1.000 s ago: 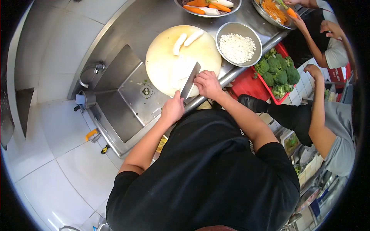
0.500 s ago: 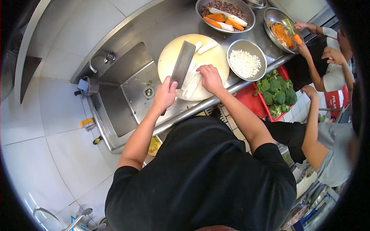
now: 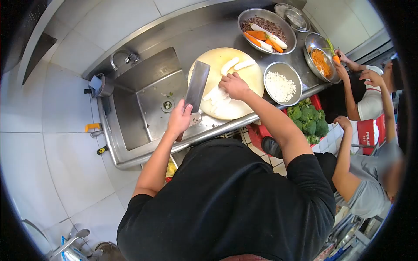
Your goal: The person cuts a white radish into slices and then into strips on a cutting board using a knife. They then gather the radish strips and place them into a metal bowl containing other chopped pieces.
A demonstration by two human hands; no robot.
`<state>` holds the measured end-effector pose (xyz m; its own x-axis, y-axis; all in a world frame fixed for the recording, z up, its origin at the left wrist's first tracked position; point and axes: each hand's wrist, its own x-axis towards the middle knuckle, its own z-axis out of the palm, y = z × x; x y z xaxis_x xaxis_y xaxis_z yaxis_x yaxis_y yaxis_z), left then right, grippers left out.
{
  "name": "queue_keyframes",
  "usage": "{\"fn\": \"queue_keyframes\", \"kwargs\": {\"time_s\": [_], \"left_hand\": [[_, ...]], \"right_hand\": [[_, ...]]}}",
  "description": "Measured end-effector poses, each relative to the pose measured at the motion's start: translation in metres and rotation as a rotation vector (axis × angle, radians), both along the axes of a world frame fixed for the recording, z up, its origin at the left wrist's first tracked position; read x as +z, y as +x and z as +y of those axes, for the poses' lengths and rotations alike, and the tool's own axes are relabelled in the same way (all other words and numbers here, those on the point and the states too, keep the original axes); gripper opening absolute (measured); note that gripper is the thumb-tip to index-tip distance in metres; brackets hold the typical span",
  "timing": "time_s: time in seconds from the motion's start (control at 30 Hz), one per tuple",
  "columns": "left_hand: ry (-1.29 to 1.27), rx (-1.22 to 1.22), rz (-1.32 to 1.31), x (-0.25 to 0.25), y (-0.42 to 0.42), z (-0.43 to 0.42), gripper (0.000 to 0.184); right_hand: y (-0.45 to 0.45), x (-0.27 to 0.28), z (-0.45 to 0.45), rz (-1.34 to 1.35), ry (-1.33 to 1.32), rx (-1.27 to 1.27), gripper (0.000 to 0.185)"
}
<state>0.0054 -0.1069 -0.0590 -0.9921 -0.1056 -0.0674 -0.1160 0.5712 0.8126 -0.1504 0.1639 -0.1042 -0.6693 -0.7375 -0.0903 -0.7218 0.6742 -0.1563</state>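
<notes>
Cleaver handle (image 3: 179, 137) mostly hidden (left grip (image 3: 179, 118)), white strips (image 3: 221, 105) indistinct

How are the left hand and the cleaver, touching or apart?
Touching. The head view shows the left hand gripping the cleaver, with the thumb against its blade's lower end.

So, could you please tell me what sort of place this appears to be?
Probably a commercial kitchen: the metal sink, the cleaver in the left hand and the large heap of broccoli all point that way.

Red box (image 3: 364, 130) at 3 o'clock, right edge of view — white lettering (image 3: 368, 138) "POLAR" on it, turned sideways
</notes>
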Motion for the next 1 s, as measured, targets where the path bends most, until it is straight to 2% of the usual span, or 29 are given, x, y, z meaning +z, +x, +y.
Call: {"fn": "queue_keyframes", "kwargs": {"time_s": [0.17,0.27,0.47,0.57,0.63,0.73,0.77,0.87,0.97,1.0], "left_hand": [[-0.01,0.034,-0.076,-0.023,0.002,-0.019,0.045],[0.01,0.05,-0.152,-0.022,-0.003,-0.02,0.052],[0.023,0.034,-0.132,-0.026,-0.013,-0.012,0.052],[0.056,0.034,-0.184,-0.008,-0.019,-0.003,0.047],[0.131,0.047,-0.285,0.021,-0.019,0.008,0.043],[0.159,0.045,-0.357,0.023,-0.013,0.018,0.037],[0.118,-0.012,-0.336,0.009,-0.01,0.022,0.036],[0.022,-0.198,-0.279,-0.045,-0.003,0.035,0.032],[-0.037,-0.344,-0.331,-0.055,0.001,0.06,0.028],[-0.064,-0.347,-0.389,-0.048,-0.001,0.067,0.029]], "right_hand": [[-0.006,0.005,-0.001,-0.069,0.051,0.043,0.03],[-0.003,0.007,-0.001,-0.039,-0.037,0.064,0.025],[0.004,0.01,-0.002,-0.098,0.0,0.037,0.014],[0.0,0.011,0.002,-0.081,-0.094,-0.031,0.013],[-0.008,0.023,0.02,-0.07,-0.314,-0.107,0.012],[-0.006,0.033,0.054,-0.08,-0.639,-0.328,0.014],[-0.004,0.034,0.066,-0.03,-0.707,-0.385,0.015],[0.013,0.056,0.083,-0.159,-0.692,-0.564,0.017],[0.039,0.04,0.079,-0.181,-0.7,-0.567,0.019],[0.047,0.025,0.077,-0.127,-0.743,-0.464,0.02]]}}
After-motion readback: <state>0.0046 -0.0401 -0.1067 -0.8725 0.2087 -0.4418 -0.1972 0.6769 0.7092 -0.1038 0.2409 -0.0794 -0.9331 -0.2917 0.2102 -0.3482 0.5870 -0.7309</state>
